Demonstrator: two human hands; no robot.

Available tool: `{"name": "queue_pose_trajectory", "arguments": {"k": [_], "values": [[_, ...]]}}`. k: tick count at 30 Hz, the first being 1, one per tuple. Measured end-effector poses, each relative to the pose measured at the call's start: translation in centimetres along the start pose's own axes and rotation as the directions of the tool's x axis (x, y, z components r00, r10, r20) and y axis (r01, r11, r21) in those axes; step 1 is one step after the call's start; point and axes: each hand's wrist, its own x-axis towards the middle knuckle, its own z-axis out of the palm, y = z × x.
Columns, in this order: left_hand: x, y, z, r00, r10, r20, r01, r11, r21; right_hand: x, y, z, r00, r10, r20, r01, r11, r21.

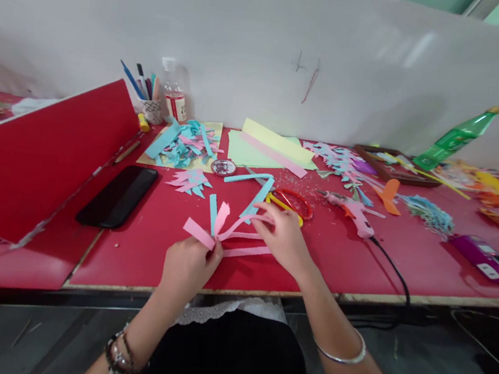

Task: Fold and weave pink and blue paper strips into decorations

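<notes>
My left hand (pixel 188 265) is closed in a pinch on a bundle of pink and blue paper strips (pixel 224 230) at the red table's front edge. The strips fan out up and to the right from that pinch. My right hand (pixel 284 236) lies over the far ends of the pink strips, fingers curled on one of them. Just beyond my right hand lie red and yellow scissors (pixel 291 203) and loose blue strips (pixel 256 191).
A black phone (pixel 117 195) lies left of the strips beside a tilted red board (pixel 32 161). A pen cup (pixel 152 109), bottle (pixel 174 98), green and yellow paper sheets (pixel 264 148), cut paper pieces (pixel 185 146), a pink glue gun (pixel 353 210) with cable, and a green bottle (pixel 456 140) stand farther back.
</notes>
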Motion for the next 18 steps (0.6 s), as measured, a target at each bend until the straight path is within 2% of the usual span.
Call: {"name": "queue_pose_trajectory", "arguments": {"k": [1, 3, 5, 7, 12, 18], "values": [[0.0, 0.0, 0.0, 1.0, 0.001, 0.003, -0.001, 1.0, -0.002, 0.1, -0.2, 0.2, 1.0, 0.029, -0.004, -0.028, 0.998, 0.062], [0.0, -0.1, 0.0, 1.0, 0.002, 0.001, -0.002, 1.0, -0.005, 0.2, -0.7, 0.9, 0.997, 0.025, 0.069, -0.036, 0.986, 0.164], [-0.1, -0.2, 0.1, 1.0, 0.003, -0.004, -0.003, 1.0, -0.001, 0.1, -1.3, 1.7, 0.985, -0.052, 0.168, 0.013, 0.975, 0.223], [-0.1, -0.3, 0.1, 1.0, 0.008, -0.002, -0.008, 1.0, 0.013, 0.0, -2.0, 2.3, 0.97, -0.129, 0.205, 0.073, 0.963, 0.26], [0.0, -0.3, 0.1, 0.999, 0.022, 0.033, -0.024, 0.999, 0.035, -0.3, -3.1, 3.0, 0.963, -0.193, 0.187, 0.117, 0.928, 0.354], [0.1, -0.3, 0.1, 0.999, 0.01, 0.039, -0.01, 1.0, 0.008, -0.2, -3.1, 3.8, 0.969, -0.172, 0.176, 0.092, 0.917, 0.388]]}}
